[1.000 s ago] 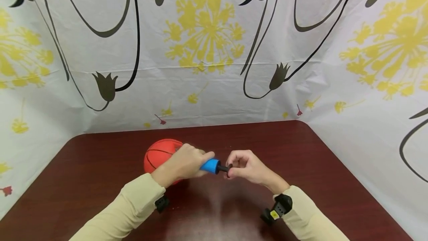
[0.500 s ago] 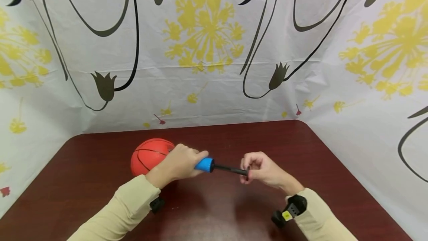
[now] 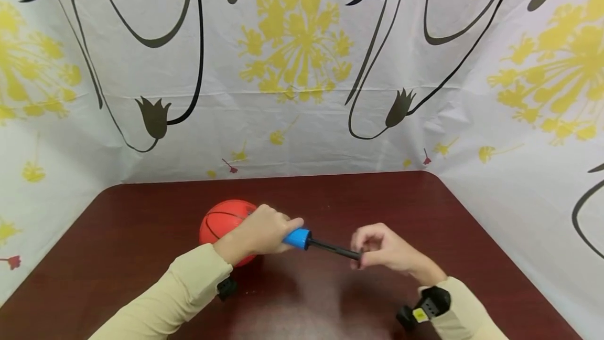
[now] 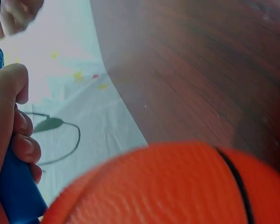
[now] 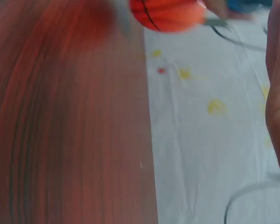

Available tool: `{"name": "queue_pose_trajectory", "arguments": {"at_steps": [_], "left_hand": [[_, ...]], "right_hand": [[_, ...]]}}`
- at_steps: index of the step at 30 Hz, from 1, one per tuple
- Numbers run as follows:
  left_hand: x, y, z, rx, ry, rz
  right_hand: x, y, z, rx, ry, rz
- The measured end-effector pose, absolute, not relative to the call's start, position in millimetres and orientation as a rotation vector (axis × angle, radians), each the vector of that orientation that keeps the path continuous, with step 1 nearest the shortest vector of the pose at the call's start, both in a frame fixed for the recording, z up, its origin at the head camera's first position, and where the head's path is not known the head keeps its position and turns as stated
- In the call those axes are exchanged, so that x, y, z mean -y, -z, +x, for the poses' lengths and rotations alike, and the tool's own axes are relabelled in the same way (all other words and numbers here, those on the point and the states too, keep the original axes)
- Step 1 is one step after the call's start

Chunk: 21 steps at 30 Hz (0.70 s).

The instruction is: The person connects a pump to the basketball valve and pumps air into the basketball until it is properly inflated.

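Note:
A blue hand pump [image 3: 298, 238] with a black rod is held level between my hands in the head view. My left hand [image 3: 264, 229] grips its blue barrel, fingers wrapped round it, as the left wrist view also shows. My right hand [image 3: 389, 250] pinches the black handle at the rod's far end, and much of the rod [image 3: 332, 248] shows outside the barrel. Behind my left hand is a small red basketball [image 3: 222, 223], partly hidden by that hand. In the left wrist view the ball [image 4: 167, 186] fills the bottom, close to the pump's lower end.
A dark red-brown table [image 3: 155, 214] with rounded far corners lies under everything. White cloth [image 3: 302, 135] printed with yellow flowers and grey stems hangs behind and at both sides. Each wrist bears a black camera [image 3: 427, 306].
My right hand has moved right and slightly toward me, drawing the pump's rod out of the barrel. The left hand and ball shifted a little left, then back.

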<state>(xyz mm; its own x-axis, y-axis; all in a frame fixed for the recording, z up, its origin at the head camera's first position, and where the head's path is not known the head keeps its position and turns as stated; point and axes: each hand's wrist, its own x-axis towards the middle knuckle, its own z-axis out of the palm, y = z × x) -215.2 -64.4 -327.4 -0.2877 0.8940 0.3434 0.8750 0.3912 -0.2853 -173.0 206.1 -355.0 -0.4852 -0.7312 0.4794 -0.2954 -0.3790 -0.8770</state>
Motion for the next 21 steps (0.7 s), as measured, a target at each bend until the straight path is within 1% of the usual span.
{"name": "queue_pose_trajectory", "arguments": {"at_steps": [3, 5, 12, 14, 17, 21], "left_hand": [[70, 327, -216, 2.228, -0.06, -1.483], [71, 327, -216, 2.223, -0.058, -1.475], [55, 323, -214, 2.176, 0.008, -1.473], [54, 324, -213, 2.197, 0.0, -1.484], [54, 326, -212, 2.22, -0.026, -1.52], [61, 327, -216, 2.203, -0.046, -1.515]], "right_hand": [[-220, 354, -170, -1.486, 1.918, -1.418], [-219, 354, -171, -1.545, 1.903, -1.429], [-179, 350, -187, -1.966, 1.837, -1.517], [-174, 350, -188, -2.01, 1.812, -1.493], [-178, 351, -185, -1.92, 1.819, -1.432], [-203, 352, -176, -1.596, 1.903, -1.381]]}}
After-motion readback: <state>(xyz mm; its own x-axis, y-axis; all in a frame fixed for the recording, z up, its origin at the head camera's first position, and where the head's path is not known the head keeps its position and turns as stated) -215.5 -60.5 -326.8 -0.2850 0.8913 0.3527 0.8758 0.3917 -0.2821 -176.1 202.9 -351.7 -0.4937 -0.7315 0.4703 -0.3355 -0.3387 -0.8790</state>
